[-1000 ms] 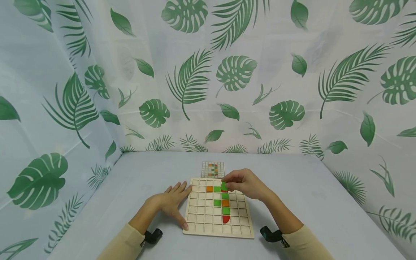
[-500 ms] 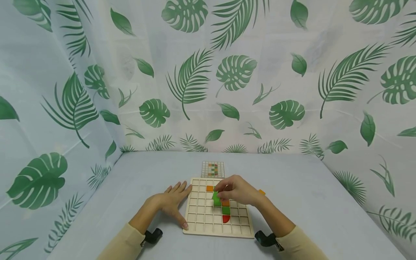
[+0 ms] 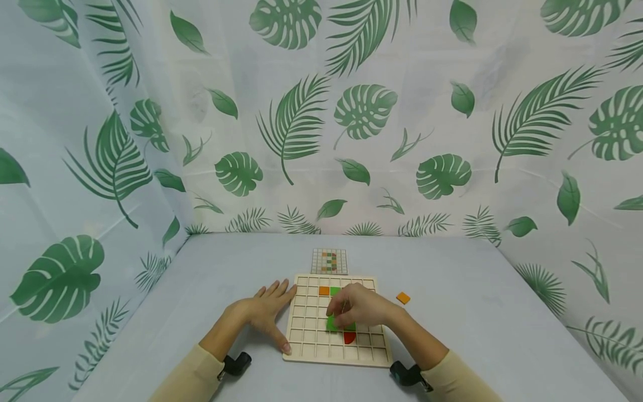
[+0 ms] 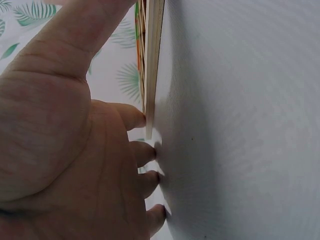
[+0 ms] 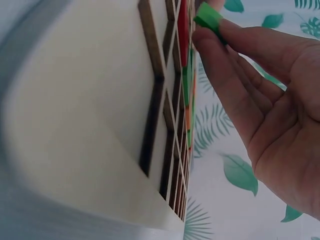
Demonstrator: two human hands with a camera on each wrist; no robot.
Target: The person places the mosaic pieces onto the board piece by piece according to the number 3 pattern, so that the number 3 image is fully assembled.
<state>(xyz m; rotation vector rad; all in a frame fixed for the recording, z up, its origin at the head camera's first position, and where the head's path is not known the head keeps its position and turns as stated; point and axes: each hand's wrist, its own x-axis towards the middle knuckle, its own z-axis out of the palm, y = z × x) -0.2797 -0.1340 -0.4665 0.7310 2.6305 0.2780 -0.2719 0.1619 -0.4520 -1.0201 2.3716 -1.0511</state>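
Note:
A wooden grid board point(image 3: 306, 336) lies on the table, with orange, green and red tiles set in its cells. My left hand point(image 3: 261, 314) rests spread along the board's left edge, thumb at the near corner; in the left wrist view its fingertips touch the table beside the board edge point(image 4: 154, 60). Over the middle of the board my right hand point(image 3: 364, 306) pinches a green tile point(image 5: 209, 16) between thumb and forefinger, hiding several cells. Just nearer than this hand, a red rounded tile point(image 3: 349, 338) sits in a cell. An orange tile point(image 3: 324, 291) shows in an upper row.
Behind the board lies a small pattern card point(image 3: 329, 262) printed with a coloured grid. One loose orange tile point(image 3: 403, 298) is on the table right of the board. Leaf-print curtains point(image 3: 321, 128) close off the back and sides.
My right hand has moved from the board's far edge toward its middle, carrying the green tile. The loose orange tile behind the forearm has come into view. My left hand has stayed still.

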